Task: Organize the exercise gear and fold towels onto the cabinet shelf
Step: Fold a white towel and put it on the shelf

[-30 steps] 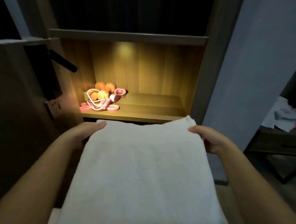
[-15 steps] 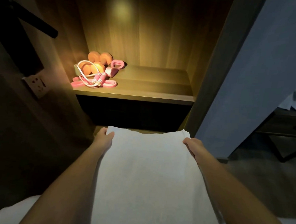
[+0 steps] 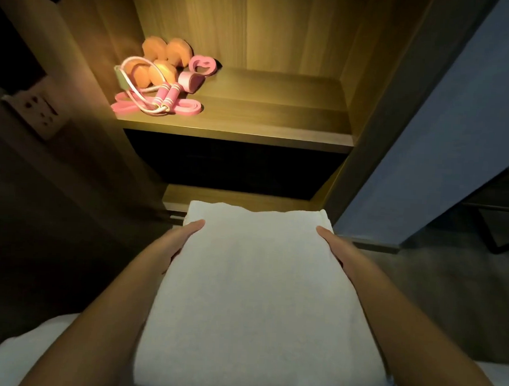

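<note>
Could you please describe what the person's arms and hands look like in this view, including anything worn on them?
Both forearms are bare, with no sleeves in view. The left hand and right hand wear no gloves, rings, watch or bracelet that the dim light reveals. The fingers are mostly hidden.

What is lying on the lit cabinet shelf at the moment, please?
On the lit shelf, at its left end, lie orange dumbbells, a pink-handled jump rope and pink bands. What lies under that pile is hidden.
</note>
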`<state>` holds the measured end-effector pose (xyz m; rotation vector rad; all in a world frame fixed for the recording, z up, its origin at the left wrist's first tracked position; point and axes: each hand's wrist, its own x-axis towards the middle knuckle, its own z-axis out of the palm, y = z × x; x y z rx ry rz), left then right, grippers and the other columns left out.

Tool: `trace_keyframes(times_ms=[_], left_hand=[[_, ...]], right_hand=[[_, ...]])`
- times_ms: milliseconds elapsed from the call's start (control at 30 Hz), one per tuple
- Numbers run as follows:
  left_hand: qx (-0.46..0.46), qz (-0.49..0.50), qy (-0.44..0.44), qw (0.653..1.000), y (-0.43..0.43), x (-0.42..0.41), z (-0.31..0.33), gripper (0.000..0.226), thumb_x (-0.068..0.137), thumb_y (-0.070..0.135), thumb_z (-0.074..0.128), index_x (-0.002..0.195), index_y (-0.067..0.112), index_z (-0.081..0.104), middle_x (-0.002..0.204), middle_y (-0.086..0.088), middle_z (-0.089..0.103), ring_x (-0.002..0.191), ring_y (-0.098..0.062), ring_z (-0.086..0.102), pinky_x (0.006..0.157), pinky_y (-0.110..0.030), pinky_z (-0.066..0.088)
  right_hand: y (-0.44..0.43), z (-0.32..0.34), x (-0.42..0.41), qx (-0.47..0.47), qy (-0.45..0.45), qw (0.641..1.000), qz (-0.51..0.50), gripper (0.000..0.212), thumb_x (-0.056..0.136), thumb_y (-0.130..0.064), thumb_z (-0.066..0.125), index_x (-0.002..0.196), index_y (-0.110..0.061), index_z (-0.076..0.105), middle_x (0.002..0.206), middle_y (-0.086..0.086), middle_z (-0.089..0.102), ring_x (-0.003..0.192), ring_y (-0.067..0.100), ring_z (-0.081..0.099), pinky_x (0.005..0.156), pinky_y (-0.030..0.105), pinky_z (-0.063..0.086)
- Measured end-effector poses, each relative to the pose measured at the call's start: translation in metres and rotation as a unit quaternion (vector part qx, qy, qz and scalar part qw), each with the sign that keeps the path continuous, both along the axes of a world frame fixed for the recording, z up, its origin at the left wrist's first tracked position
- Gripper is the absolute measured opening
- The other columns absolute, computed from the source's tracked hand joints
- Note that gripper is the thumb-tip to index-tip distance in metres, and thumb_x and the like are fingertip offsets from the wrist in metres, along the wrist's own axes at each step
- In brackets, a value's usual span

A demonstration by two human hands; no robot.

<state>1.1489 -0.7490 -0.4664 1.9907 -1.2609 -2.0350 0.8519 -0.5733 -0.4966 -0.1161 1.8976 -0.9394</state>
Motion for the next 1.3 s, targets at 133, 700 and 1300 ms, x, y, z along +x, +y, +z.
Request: trace_keyframes(times_ms=[133,700,1300], left_hand=[[-0.040,-0.030,-0.048,0.998,0.022,0.016,-0.014,0.054,0.087,0.048,0.067,0.125,0.011,0.056,0.112,-0.012,0.065,0.094,-0.030,0.063,0.070,-0.040,0.050],[-0.094,-0.075,-0.052,0.991,0.062,0.049,-0.016,0.046,0.090,0.055,0.058,0.118,0.018,0.057,0.107,-0.005,0.064,0.095,-0.025,0.063,0.072,-0.039,0.049],[-0.141,-0.064,0.001,0.988,0.123,0.093,0.016,0.036,0.093,0.038,0.057,0.123,0.021,0.048,0.110,0.003,0.057,0.099,-0.017,0.057,0.072,-0.033,0.049]], right_hand=[[0.015,-0.001,0.001,0.041,-0.067,0.996,0.031,0.056,0.078,-0.063,0.069,0.115,-0.022,0.062,0.107,0.008,0.072,0.097,0.032,0.067,0.090,0.050,0.051],[0.047,0.029,0.016,0.055,0.085,0.990,0.100,0.052,0.092,-0.061,0.051,0.124,-0.020,0.056,0.116,0.006,0.066,0.099,0.032,0.065,0.096,0.055,0.049],[0.113,0.049,0.026,0.025,0.075,0.978,0.191,0.044,0.092,-0.054,0.051,0.120,-0.021,0.048,0.111,0.000,0.058,0.098,0.019,0.058,0.076,0.034,0.049]])
